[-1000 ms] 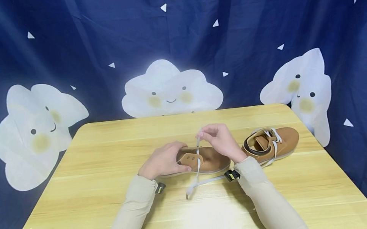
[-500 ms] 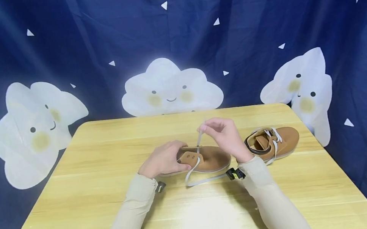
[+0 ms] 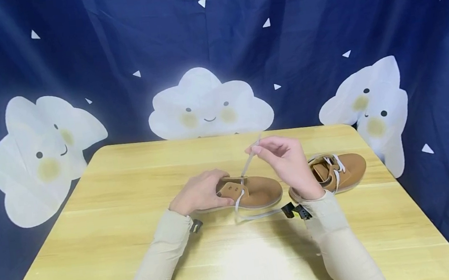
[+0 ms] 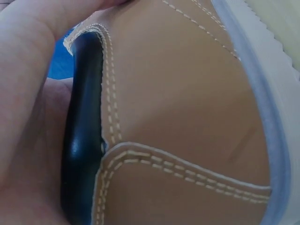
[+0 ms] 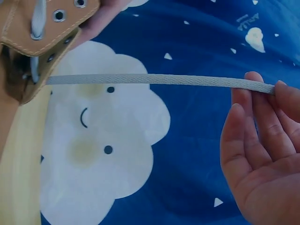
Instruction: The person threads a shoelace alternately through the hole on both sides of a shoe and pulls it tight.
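Note:
A brown shoe (image 3: 262, 191) with a pale sole lies mid-table, its toe pointing right. My left hand (image 3: 201, 192) grips it around the ankle opening, thumb on the near side; close up, the left wrist view shows stitched brown side panels (image 4: 183, 103) and a dark padded collar (image 4: 84, 126). Between thumb and index finger, my right hand (image 3: 287, 158) pinches a pale grey shoelace (image 5: 154, 79). The lace runs taut from an eyelet on the shoe's far flap up to the fingers. Its other part loops from the near flap onto the table, passing behind the right wrist.
Right of the right hand stands a second brown shoe (image 3: 350, 171) with white laces, partly hidden by that hand. The wooden table (image 3: 95, 249) ends at a dark blue curtain (image 3: 111, 37) printed with clouds.
My right hand has moved up and right, drawing more lace out of the far eyelet. The loop on the near side has shortened. My left hand keeps its hold on the shoe.

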Demonstrator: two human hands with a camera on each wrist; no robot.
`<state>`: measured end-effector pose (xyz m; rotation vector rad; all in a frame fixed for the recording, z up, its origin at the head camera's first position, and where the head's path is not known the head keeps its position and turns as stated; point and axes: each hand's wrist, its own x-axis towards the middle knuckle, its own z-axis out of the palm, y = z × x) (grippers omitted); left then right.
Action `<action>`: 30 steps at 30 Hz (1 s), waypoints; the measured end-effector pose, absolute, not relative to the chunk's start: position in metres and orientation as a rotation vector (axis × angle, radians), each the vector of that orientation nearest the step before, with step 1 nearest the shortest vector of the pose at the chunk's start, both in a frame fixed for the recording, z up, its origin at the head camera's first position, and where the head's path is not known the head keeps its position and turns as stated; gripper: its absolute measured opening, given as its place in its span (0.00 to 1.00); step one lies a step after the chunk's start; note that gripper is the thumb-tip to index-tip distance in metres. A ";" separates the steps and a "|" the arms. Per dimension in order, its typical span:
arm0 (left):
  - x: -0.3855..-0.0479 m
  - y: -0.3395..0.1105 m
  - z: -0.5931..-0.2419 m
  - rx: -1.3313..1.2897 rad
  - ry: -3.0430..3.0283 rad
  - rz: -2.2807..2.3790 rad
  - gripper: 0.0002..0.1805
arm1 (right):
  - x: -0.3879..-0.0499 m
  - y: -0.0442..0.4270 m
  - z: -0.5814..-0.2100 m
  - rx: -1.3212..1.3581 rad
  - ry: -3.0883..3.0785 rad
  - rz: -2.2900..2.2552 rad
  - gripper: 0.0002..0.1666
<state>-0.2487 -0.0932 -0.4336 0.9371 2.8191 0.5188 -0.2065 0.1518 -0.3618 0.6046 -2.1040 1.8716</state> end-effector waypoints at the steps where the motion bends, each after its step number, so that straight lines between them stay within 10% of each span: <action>1: -0.249 -0.093 -0.433 0.936 2.821 0.515 0.42 | -0.205 0.152 -0.360 0.610 -2.102 1.867 0.09; 30: -0.248 -0.094 -0.430 0.953 2.804 0.531 0.44 | -0.195 0.155 -0.351 0.651 -1.741 2.003 0.05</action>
